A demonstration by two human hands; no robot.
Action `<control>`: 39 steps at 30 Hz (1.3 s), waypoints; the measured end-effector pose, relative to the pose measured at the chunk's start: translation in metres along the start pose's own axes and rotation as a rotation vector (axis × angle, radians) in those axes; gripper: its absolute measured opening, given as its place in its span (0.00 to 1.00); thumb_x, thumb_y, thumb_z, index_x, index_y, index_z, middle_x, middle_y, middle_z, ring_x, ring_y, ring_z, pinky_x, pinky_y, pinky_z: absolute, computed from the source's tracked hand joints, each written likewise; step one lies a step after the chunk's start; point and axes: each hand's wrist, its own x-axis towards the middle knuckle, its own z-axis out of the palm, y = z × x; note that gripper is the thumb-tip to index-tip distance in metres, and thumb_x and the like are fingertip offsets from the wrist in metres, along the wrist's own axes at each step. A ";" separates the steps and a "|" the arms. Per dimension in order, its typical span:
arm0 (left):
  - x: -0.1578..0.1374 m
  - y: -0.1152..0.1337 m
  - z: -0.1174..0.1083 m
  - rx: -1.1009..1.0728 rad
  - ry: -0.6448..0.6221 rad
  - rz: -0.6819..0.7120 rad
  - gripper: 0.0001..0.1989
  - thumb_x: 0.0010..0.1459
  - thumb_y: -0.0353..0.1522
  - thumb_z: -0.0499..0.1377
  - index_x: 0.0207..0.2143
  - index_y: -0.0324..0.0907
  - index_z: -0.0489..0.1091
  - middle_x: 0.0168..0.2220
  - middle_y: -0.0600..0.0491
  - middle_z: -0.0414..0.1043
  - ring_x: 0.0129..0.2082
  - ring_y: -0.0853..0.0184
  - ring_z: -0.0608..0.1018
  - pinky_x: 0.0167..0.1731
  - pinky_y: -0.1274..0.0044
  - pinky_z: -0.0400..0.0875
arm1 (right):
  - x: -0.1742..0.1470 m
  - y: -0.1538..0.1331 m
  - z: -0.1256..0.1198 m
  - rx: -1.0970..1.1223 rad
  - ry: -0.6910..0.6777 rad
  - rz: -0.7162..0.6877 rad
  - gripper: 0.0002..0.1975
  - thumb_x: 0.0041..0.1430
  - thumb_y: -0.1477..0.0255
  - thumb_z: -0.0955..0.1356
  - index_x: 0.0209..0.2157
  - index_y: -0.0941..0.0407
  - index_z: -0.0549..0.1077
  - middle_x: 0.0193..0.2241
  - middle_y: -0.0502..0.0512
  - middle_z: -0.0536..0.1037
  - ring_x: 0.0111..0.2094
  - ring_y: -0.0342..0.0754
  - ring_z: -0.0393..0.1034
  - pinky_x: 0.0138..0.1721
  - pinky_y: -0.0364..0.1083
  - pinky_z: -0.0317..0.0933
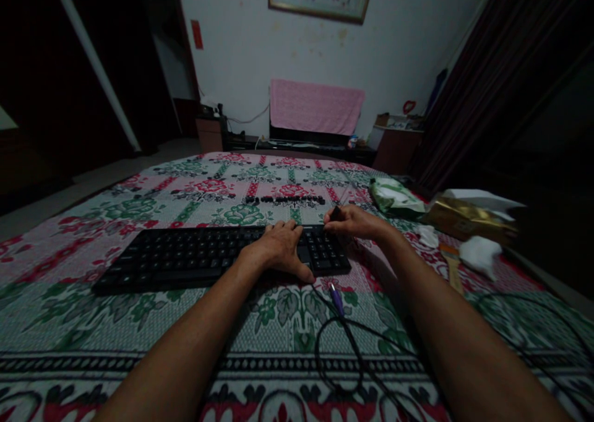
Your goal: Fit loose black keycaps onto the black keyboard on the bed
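A black computer keyboard [185,255] lies on the patterned cloth in front of me. My left hand [276,249] spans it left of the number pad, with fingertips at the far edge and thumb at the near edge, gripping it. Above the number pad's top right corner, my right hand [350,223] pinches a small black object [336,213], mostly hidden by the fingers. Beyond the keyboard, loose black keycaps [292,199] stand in a row. A cable with a purple plug [336,301] lies coiled just below my left thumb.
On the right are a green tissue pack [394,196], a gold tissue box [468,219], crumpled white tissue [480,255] and a brush [452,267]. More black cable [533,296] loops nearby. A pink towel [317,106] hangs over a screen at the far wall.
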 end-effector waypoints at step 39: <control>0.001 -0.001 0.002 -0.016 0.050 0.007 0.53 0.26 0.60 0.58 0.53 0.40 0.60 0.56 0.42 0.57 0.53 0.49 0.61 0.52 0.63 0.56 | 0.021 -0.009 -0.010 -0.234 -0.090 0.048 0.08 0.45 0.70 0.68 0.29 0.60 0.72 0.23 0.49 0.74 0.26 0.42 0.66 0.31 0.41 0.60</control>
